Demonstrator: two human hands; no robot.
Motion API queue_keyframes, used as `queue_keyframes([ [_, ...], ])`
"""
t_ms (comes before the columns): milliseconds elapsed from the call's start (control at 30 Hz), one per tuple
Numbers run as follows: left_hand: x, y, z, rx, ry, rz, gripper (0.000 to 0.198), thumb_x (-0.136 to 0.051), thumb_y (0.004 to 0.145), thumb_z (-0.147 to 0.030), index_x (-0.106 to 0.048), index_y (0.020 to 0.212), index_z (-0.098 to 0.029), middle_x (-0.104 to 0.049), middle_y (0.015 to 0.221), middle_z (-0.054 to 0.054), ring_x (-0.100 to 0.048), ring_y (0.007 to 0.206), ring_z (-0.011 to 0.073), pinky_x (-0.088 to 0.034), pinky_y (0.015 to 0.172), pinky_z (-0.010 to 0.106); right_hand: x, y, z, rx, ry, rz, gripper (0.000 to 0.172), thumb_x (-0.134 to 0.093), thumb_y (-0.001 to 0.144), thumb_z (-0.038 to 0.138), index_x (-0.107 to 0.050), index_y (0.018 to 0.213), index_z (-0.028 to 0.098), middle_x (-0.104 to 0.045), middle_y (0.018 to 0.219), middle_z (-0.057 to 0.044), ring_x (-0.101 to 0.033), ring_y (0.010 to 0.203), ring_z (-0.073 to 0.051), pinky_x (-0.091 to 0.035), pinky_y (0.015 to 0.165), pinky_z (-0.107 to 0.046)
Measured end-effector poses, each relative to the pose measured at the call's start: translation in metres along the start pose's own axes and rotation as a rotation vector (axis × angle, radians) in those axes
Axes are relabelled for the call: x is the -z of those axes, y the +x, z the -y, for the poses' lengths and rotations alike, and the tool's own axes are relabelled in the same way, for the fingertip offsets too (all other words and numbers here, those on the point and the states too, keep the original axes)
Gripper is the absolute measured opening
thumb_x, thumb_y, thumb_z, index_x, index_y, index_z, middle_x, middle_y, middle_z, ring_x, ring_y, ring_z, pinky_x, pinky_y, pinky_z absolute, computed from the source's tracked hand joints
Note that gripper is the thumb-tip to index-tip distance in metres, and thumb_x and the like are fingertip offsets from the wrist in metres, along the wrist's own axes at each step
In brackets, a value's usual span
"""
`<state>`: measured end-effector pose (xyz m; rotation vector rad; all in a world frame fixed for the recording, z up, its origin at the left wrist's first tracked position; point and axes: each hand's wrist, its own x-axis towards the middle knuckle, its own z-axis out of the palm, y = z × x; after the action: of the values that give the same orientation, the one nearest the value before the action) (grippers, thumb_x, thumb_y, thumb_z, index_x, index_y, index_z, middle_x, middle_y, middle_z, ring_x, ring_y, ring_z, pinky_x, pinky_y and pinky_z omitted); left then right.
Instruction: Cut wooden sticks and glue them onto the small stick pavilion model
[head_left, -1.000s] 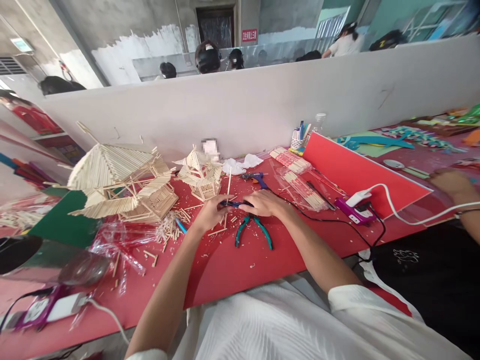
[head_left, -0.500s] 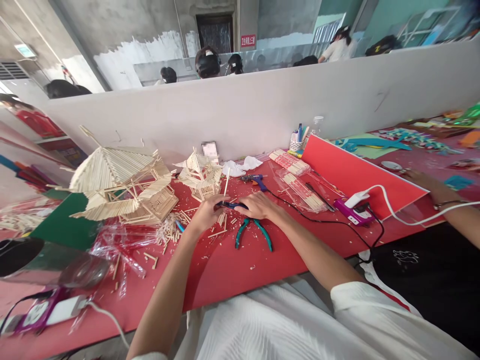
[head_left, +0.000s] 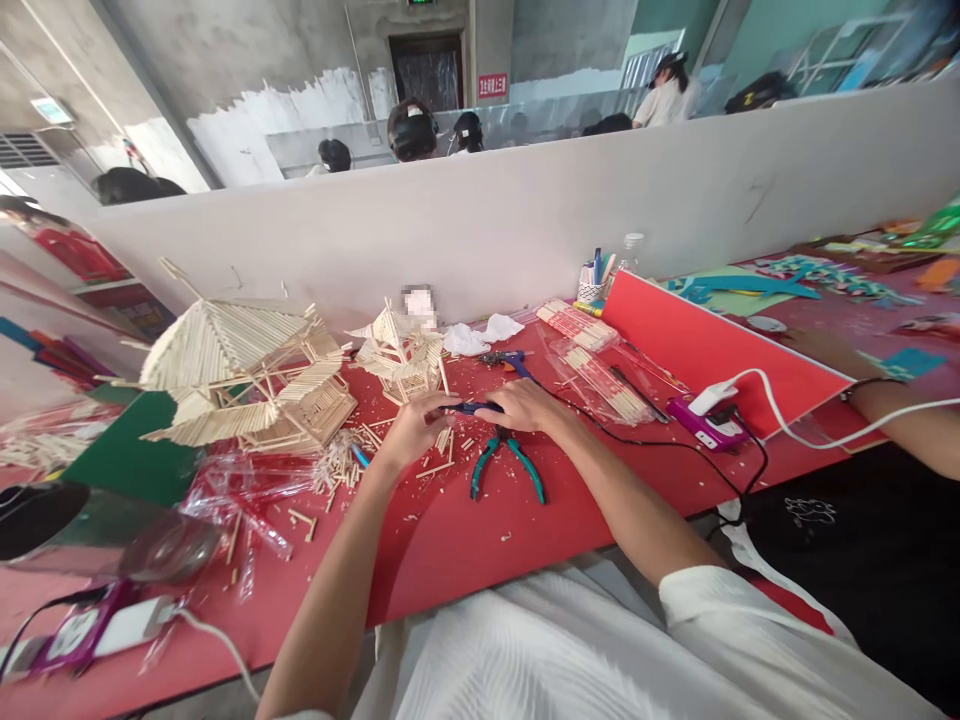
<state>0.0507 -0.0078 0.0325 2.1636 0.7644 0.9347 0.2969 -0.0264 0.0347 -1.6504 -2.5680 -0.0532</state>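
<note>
My left hand (head_left: pixel 416 430) is closed, with a thin wooden stick (head_left: pixel 444 377) standing up at its fingertips. My right hand (head_left: pixel 526 406) is closed on a slim dark blue tool (head_left: pixel 472 408), whose far end reaches my left fingers; its kind is unclear. Just below my right hand, green-handled pliers (head_left: pixel 540 487) lie with their handles spread on the red table (head_left: pixel 465 560). Cut stick pieces (head_left: pixel 436 468) are scattered under my hands. Behind my left hand stands a small stick-built pavilion (head_left: pixel 397 355), and further left a larger pavilion model (head_left: pixel 247 370).
A blue glue gun (head_left: pixel 514 362) lies behind my right hand, its cord running right. Packs of sticks (head_left: pixel 600 375), a red board (head_left: pixel 720 340) and a purple power strip (head_left: pixel 709 425) are at right. Plastic wrapping (head_left: pixel 247 490) lies left. Another person's arm (head_left: pixel 900 410) reaches in at right.
The upright stick has dropped lower and now leans left at my left fingertips. My hands stay nearly in place, and the dark blue tool is still between them.
</note>
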Motion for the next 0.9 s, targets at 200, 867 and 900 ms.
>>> queue_keyframes([
  [200,0.000,-0.001,0.004,0.040,0.006,-0.028,0.026,-0.064,0.090,-0.027,-0.075,0.111,-0.018,-0.072,0.117,0.012,-0.071,0.093,0.0205,-0.058,0.080,0.030,0.005,-0.011,-0.021,-0.280,0.061,-0.015,0.067,-0.028,0.100,0.069,-0.066,0.117,0.016,-0.074,0.107,-0.019,-0.069,0.098,-0.034,-0.046,0.081,-0.037],
  [867,-0.033,-0.002,0.014,-0.027,0.426,0.266,0.036,-0.044,0.092,-0.008,-0.074,0.109,-0.018,-0.074,0.109,0.011,-0.069,0.098,0.0218,-0.052,0.089,0.032,-0.021,0.008,-0.015,-0.088,0.696,-0.241,0.033,-0.054,0.096,0.043,-0.065,0.111,0.016,-0.072,0.100,-0.008,-0.066,0.089,-0.020,-0.050,0.084,-0.032],
  [900,-0.034,-0.002,0.014,-0.028,0.417,0.267,0.036,-0.044,0.092,-0.008,-0.074,0.109,-0.018,-0.074,0.110,0.011,-0.069,0.098,0.0218,-0.052,0.090,0.032,-0.023,0.011,-0.012,-0.025,0.794,-0.250,0.033,-0.054,0.096,0.044,-0.066,0.109,0.017,-0.072,0.101,-0.008,-0.067,0.089,-0.019,-0.051,0.083,-0.031],
])
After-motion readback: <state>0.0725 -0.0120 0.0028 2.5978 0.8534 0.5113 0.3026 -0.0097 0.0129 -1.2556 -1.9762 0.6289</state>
